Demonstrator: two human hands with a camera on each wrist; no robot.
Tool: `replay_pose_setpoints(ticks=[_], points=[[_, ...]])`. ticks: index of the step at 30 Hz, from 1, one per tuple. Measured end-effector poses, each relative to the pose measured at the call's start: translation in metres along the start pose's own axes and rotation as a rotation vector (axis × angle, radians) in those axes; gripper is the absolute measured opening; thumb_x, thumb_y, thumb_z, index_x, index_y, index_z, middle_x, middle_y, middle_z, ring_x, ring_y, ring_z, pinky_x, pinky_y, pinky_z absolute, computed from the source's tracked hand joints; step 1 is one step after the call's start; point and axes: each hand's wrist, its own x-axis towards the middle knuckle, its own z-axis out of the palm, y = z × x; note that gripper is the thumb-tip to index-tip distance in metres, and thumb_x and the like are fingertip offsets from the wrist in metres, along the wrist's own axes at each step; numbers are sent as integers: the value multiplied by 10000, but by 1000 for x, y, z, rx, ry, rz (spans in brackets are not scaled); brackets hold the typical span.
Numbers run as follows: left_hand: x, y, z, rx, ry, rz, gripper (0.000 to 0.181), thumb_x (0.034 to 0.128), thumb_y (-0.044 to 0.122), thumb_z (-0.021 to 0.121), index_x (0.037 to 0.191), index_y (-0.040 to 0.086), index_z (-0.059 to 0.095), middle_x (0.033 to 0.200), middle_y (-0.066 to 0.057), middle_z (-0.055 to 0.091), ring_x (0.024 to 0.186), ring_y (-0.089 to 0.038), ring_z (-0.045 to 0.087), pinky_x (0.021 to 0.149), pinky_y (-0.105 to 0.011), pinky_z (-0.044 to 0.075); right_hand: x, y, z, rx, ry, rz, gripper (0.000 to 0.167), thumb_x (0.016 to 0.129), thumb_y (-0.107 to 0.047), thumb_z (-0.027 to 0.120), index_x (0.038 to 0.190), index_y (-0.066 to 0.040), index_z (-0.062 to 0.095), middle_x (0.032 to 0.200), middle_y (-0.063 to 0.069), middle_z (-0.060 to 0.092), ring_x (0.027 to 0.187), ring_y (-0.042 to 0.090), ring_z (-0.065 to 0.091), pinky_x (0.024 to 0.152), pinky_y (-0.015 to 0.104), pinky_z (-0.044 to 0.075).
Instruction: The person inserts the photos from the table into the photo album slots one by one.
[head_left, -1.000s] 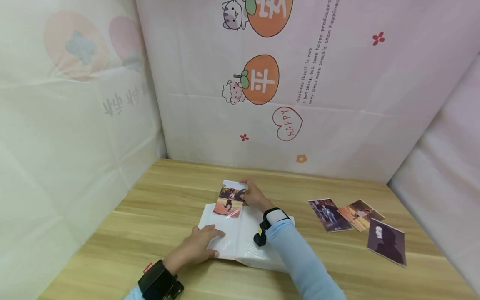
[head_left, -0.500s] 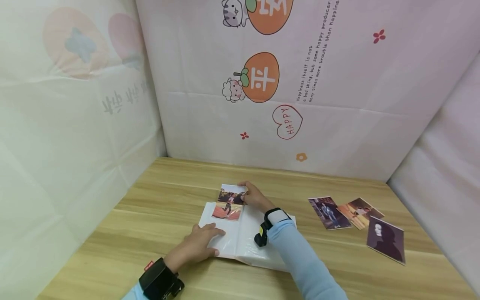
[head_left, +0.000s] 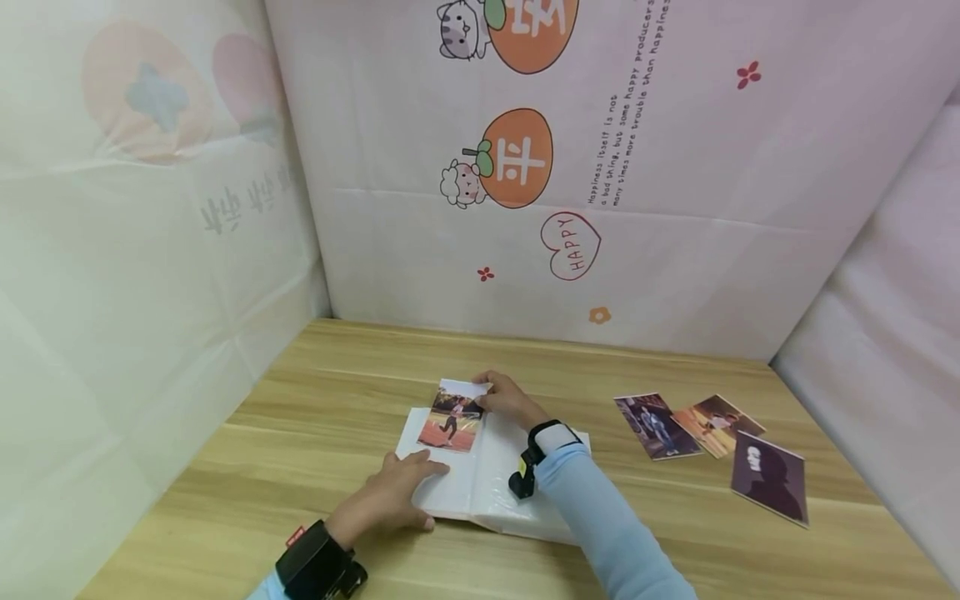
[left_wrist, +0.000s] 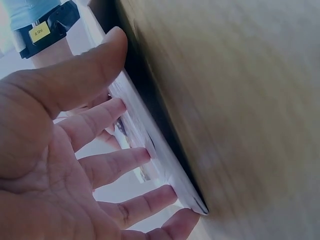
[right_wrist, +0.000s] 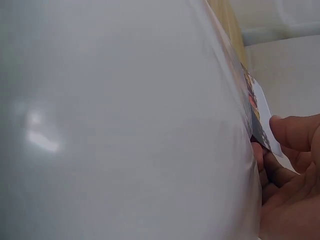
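An open photo album (head_left: 452,487) with white, glossy plastic pages lies on the table in the head view. A photo of a running figure (head_left: 450,427) lies over the upper part of its left page, its top end sticking out past the page's far edge. My right hand (head_left: 512,402) pinches the photo near its upper right corner. In the right wrist view, thumb and fingers grip the white-bordered photo (right_wrist: 265,117) at the page edge. My left hand (head_left: 390,492) rests with spread fingers on the left page's near corner; the left wrist view shows its fingertips (left_wrist: 142,155) touching the album edge.
Three loose photos lie to the right on the wooden table (head_left: 300,467): a dark one with a standing figure (head_left: 658,427), an orange-toned one (head_left: 716,423) and a dark silhouette one (head_left: 771,479). Printed white cloth (head_left: 420,250) walls the table at the back and both sides.
The photo has slid toward me, further down over the left page, and my right hand has come down with it. My left hand has stayed nearly still.
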Motion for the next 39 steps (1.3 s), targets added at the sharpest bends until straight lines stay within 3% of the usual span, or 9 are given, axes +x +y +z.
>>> replay_pose_setpoints(ticks=[7,15,22,26,33,39], points=[[-1,1,3,3,11,3,659,642,180,819,1248,108,572,1376,-225,386,1130,-464,346,767,-635,376,-3,1,4,-38,8,40,236,883,-44,581,1116,-9,582,981,101,564,818,224,507,685,326,404],[0,-3,8,16,24,20,649,649,198,818,1244,112,575,1358,-213,410,1055,-412,379,713,-608,394,-7,0,7,-48,-2,41,216,866,-29,581,1078,1,603,954,91,582,844,221,533,716,345,430],[1,-1,7,10,18,1,659,658,200,813,1265,130,567,1392,-240,362,1134,-535,314,747,-702,334,-8,-3,10,-72,-36,27,225,860,-14,580,1082,-5,615,1120,119,571,949,267,543,829,431,424],[1,-2,8,7,22,1,642,655,202,812,1249,136,577,1396,-243,357,1137,-535,310,750,-706,326,-7,-3,11,-99,-67,18,224,859,-15,575,1078,-19,619,1144,133,564,1024,299,519,877,464,401],[3,-4,9,26,27,6,629,655,219,812,1239,159,586,1385,-220,382,1148,-536,308,744,-703,334,-6,-2,10,-116,-142,-67,215,832,9,571,1039,0,628,1099,126,589,917,209,507,801,361,404],[3,0,5,24,30,2,640,645,211,817,1241,147,591,1375,-229,386,1101,-494,338,719,-668,359,-6,-3,7,-105,-208,-103,218,818,6,581,1025,48,636,927,92,642,814,154,551,782,316,424]])
